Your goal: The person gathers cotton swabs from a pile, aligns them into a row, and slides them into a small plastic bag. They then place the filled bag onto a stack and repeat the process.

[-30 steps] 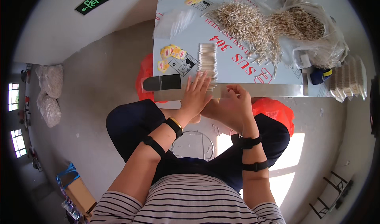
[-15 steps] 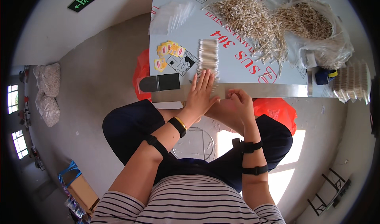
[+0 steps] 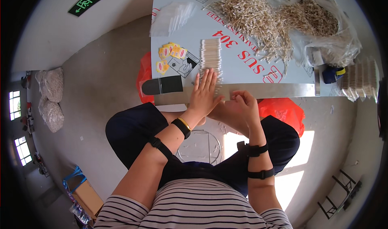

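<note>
My left hand (image 3: pixel 205 92) lies flat with fingers spread on the near end of a neat row of cotton swabs (image 3: pixel 210 56) at the metal table's front edge (image 3: pixel 275 90). Beside it my right hand (image 3: pixel 241 103) is curled at the same edge, pinching something small that I cannot make out. A big loose heap of cotton swabs (image 3: pixel 252 15) lies farther back on the table.
Small yellow packets (image 3: pixel 169 53) and a printed card sit left of the row; clear bags (image 3: pixel 173 16) lie behind them. A plastic bag of swabs (image 3: pixel 323 22) is at the right. Red plastic (image 3: pixel 283 109) hangs under the table. A cardboard box (image 3: pixel 87 196) stands on the floor.
The view has shifted so the table sits a little lower and nearer. My left hand stays pressed on the swab row; my right hand stays curled at the edge.
</note>
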### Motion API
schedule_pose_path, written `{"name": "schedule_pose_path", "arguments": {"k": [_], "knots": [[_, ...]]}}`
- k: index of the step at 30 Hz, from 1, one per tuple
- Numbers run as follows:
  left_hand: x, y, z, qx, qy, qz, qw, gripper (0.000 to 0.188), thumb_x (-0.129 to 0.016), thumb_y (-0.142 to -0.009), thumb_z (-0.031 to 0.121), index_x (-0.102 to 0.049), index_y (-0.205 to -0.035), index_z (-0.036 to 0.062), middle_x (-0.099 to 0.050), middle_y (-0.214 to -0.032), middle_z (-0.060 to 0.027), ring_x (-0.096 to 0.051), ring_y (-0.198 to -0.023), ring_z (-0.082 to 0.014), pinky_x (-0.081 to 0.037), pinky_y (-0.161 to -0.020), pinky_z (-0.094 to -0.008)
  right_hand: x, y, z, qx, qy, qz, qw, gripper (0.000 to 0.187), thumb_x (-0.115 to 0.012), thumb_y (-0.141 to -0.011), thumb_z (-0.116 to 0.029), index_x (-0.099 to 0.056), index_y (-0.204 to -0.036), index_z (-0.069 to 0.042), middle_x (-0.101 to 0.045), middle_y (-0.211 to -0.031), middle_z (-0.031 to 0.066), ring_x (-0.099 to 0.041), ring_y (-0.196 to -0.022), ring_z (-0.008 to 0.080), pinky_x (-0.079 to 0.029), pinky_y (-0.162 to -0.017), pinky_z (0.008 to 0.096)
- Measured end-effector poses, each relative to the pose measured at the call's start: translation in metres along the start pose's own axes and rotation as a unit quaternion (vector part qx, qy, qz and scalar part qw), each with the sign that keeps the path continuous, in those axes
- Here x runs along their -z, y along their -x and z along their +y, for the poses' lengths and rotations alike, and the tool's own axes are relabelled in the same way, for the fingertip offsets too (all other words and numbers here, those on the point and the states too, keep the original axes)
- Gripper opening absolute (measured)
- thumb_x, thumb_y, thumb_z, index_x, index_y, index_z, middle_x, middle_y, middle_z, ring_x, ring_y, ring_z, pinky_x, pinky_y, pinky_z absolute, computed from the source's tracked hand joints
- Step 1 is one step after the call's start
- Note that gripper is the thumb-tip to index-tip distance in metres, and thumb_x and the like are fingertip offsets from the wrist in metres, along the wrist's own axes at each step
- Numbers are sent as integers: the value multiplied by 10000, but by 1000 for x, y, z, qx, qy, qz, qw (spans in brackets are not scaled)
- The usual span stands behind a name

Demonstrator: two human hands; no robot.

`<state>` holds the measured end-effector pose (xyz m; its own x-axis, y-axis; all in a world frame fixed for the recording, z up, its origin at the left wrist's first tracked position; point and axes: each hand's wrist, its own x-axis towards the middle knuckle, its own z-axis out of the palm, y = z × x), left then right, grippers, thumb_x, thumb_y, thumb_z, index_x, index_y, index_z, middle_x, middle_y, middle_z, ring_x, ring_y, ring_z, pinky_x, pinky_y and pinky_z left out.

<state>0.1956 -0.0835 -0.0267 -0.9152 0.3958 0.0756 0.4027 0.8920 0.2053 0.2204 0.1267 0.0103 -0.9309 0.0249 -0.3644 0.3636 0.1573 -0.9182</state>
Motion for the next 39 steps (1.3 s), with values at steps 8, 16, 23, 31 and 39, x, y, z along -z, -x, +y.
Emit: {"name": "schedule_pose_path", "arguments": {"k": [8,16,23,31,39], "knots": [[18,0,-29,90,60,84,991,910,-497,-1046,574,-235,-1636,-68,-211,-1730,-239,-155,-1626,-367,-58,-1301,-582,-18,-12,0,200,128,109,965,401,-530,-1054,-149,-591,-1423,-5,-624,-1414,207,-595,-1308,328,-473,-1095,405],[10,14,-45,92,-29,10,995,977,-415,-1039,657,-212,-1637,-88,-170,-1744,-230,-95,-1637,-355,-43,-1296,-599,-35,-47,19,250,517,36,817,909,-513,-1032,-590,-241,-1653,15,-213,-1746,173,-140,-1628,361,-103,-1304,561],[1,10,-38,83,-26,-2,996,1023,-374,-1024,704,-207,-1634,-100,-148,-1747,-235,-68,-1641,-350,-33,-1299,-594,-51,-51,21,273,543,33,794,984,-457,-1005,-687,-263,-1638,41,-231,-1734,196,-148,-1629,344,-90,-1313,553],[-7,6,-31,78,5,4,997,1024,-299,-1038,720,-166,-1643,-95,-122,-1749,-245,-53,-1642,-352,-6,-1293,-605,-60,-52,18,265,537,13,800,921,-549,-1004,-556,-264,-1633,53,-214,-1736,205,-122,-1633,351,-78,-1321,552],[0,10,-31,91,28,23,995,1036,-345,-1026,717,-191,-1633,-108,-137,-1744,-253,-65,-1640,-355,-7,-1291,-613,-53,-51,19,270,517,10,812,926,-556,-1008,-556,-254,-1637,53,-218,-1734,214,-138,-1632,347,-98,-1313,549]]}}
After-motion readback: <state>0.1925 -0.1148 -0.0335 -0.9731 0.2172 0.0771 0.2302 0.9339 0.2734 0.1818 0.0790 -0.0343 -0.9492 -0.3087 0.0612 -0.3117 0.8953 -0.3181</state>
